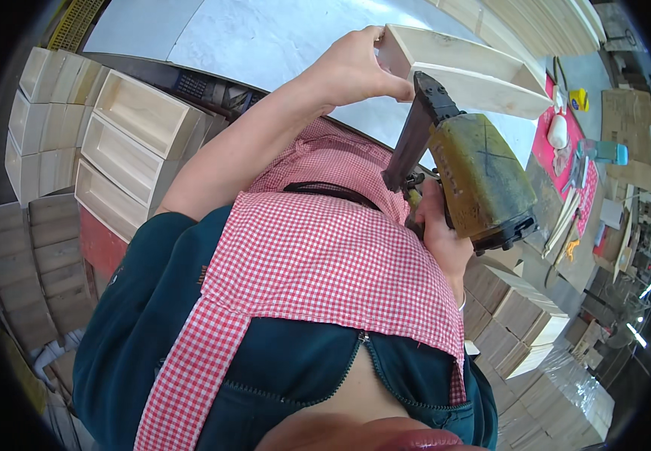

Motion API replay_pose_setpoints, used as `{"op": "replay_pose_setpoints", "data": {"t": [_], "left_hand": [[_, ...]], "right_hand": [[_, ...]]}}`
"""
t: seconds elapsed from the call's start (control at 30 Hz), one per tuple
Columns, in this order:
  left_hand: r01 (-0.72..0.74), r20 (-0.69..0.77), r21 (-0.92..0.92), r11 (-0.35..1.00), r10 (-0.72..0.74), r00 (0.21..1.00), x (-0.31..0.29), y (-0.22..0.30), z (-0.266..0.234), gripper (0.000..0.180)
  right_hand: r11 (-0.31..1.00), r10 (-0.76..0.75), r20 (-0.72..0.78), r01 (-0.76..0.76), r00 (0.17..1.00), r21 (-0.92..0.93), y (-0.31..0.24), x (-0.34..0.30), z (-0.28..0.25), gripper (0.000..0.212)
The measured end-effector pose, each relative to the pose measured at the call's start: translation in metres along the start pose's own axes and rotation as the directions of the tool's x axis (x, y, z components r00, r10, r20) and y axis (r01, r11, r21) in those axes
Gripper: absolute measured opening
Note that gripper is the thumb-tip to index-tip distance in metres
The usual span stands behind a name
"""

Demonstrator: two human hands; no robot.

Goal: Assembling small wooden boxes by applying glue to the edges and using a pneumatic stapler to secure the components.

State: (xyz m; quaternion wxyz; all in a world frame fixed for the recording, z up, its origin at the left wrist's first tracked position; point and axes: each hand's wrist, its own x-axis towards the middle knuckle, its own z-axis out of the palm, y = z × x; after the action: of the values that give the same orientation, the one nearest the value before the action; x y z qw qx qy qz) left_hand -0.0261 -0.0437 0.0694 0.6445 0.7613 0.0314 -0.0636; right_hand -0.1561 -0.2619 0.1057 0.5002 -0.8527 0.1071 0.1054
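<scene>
Finished pale wooden boxes (118, 143) stand stacked well left of the grips. Cut wood blocks (517, 319) pile below the right grip. Right of both grips, a red mat (547, 146) carries a white bottle (558, 131) and a yellow tape measure (579, 98).

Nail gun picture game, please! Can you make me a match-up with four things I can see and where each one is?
Things:
1. nail gun
2. open wooden box
3. stacked wooden boxes
4. checked apron

Places:
A. piled at the left of the picture
B. gripped in the right hand
C. worn over the teal jacket
D. steadied by the left hand on the table

Pairs: 1-B, 2-D, 3-A, 4-C
</scene>
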Motion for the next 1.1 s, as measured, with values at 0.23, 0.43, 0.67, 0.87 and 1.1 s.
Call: {"op": "replay_pose_setpoints", "data": {"t": [0.23, 0.43, 0.67, 0.87, 1.1], "left_hand": [[-0.027, 0.023, -0.042, 0.999, 0.028, 0.999, 0.000, -0.002, -0.002, 0.081], [-0.034, 0.000, -0.035, 0.999, 0.034, 0.999, 0.003, -0.011, -0.001, 0.083], [-0.003, 0.003, -0.013, 1.000, 0.003, 1.000, 0.001, -0.013, -0.002, 0.081], [-0.014, -0.019, -0.198, 0.980, 0.011, 1.000, 0.010, -0.019, -0.010, 0.067], [0.028, 0.040, -0.375, 0.926, -0.014, 0.999, 0.010, -0.008, -0.019, 0.064]], "right_hand": [[0.991, 0.118, -0.055, -0.121, 0.992, -0.062, -0.003, 0.002, 0.005, 0.052], [0.981, 0.101, -0.027, -0.104, 0.994, -0.164, 0.003, 0.006, 0.004, 0.052], [0.998, 0.053, 0.023, -0.052, 0.998, -0.034, -0.001, 0.009, 0.005, 0.055], [0.987, 0.161, -0.021, -0.161, 0.987, 0.027, -0.005, 0.003, 0.005, 0.058], [0.984, 0.179, -0.027, -0.179, 0.983, 0.010, 0.012, 0.006, 0.008, 0.058]]}}
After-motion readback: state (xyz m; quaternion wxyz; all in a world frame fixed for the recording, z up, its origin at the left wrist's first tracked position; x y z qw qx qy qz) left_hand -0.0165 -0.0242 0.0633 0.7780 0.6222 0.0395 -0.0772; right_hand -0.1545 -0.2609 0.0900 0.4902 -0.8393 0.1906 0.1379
